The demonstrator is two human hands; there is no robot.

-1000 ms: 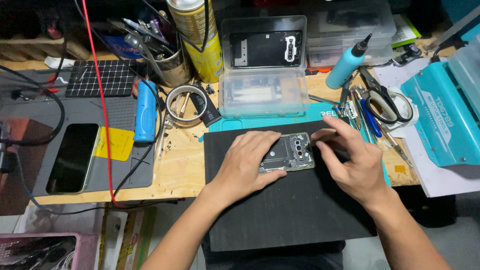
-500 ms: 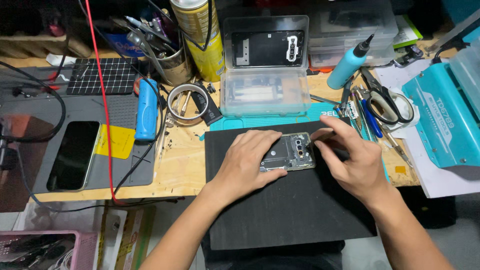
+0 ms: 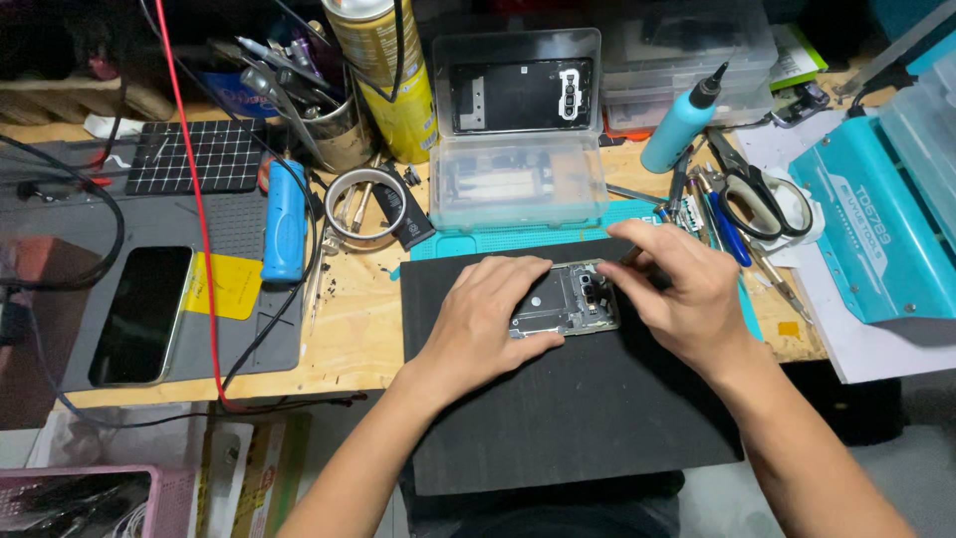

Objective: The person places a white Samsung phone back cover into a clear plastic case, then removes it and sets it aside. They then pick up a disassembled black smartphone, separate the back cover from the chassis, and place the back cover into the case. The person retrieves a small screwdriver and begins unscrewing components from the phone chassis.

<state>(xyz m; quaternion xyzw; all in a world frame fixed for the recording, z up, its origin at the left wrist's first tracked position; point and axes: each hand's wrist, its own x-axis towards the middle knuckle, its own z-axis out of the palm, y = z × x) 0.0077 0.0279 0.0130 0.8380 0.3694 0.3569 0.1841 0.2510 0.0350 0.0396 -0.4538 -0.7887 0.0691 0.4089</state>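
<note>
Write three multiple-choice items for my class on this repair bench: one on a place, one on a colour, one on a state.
1. Where does the opened phone lie?
A. on the black mat
B. in the pink basket
C. on the grid pad

2. What colour is the nozzle bottle?
A. red
B. light blue
C. white

3. How does the left hand meet the phone?
A. hovering apart
B. resting on it, palm down
C. lifting it off the mat

Answers: 1 A, the mat shows under the phone on all sides. 2 B, its body is light blue with a black tip. 3 B, the hand covers the phone's left part while the right hand works at its right end.
</note>
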